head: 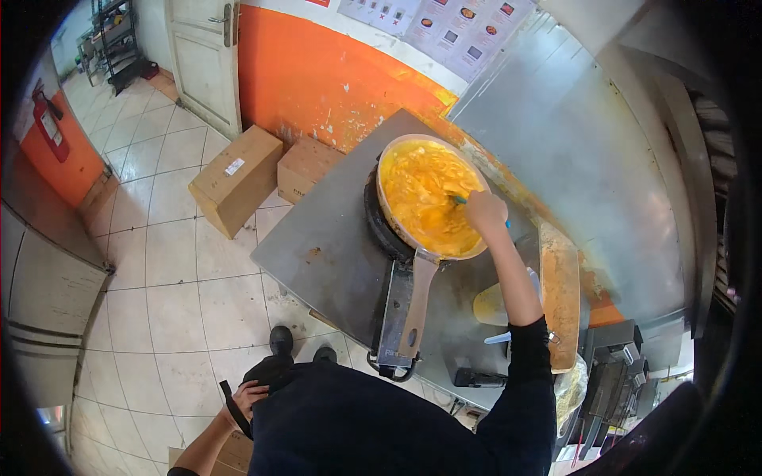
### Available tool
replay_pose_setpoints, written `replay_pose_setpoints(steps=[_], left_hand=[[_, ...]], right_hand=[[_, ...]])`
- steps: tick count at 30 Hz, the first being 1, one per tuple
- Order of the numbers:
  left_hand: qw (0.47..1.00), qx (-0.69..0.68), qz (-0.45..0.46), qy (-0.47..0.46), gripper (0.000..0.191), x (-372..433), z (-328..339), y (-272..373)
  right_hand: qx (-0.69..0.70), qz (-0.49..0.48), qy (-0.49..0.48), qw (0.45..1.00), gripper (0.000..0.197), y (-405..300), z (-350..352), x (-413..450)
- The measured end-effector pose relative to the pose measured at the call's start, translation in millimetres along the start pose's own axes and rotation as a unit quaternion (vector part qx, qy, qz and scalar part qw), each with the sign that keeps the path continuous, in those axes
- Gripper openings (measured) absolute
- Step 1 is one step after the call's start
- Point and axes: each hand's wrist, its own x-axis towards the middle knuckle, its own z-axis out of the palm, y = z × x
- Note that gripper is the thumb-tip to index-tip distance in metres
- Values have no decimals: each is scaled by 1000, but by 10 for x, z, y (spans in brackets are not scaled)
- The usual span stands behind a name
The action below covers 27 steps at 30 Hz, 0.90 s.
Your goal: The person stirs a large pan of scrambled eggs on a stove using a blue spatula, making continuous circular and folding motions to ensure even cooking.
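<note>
A light-coloured frying pan [423, 291] with a long handle sits on a black gas burner [387, 232] on the steel counter. Yellow, partly set egg [422, 178] fills it. Over the pan's right side, my right hand [486, 213] grips a blue-green utensil [458, 200], whose far end dips into the egg; its kind is hidden. Down at my left hip, away from the counter, my left hand [250, 395] rests against my dark clothing beside a black strap [235, 410]. Whether its fingers hold anything is unclear. Nobody holds the pan's handle.
Right of the burner stand a plastic jug with yellow liquid [489, 304], a long brownish tray [561, 297] and a black device [479, 378]. Cardboard boxes [238, 178] lie on the tiled floor beyond the steel counter [333, 256]. A metal-clad wall [583, 143] borders it.
</note>
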Motion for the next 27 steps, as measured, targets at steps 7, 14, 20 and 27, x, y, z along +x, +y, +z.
replay_pose_setpoints(steps=[7,14,20,27], left_hand=[[999,4,-47,-4,37,20,-16,92],[999,23,17,41,31,-16,34,-7],[998,-5,-30,47,30,-138,124,-88],[997,0,-72,27,32,-45,92,-46]], right_hand=[[40,-94,65,993,21,-18,153,344],[5,-275,63,959,16,-41,-61,-147],[15,-264,3,965,14,148,-676,-610],[-27,-231,56,971,16,-149,-144,-497]])
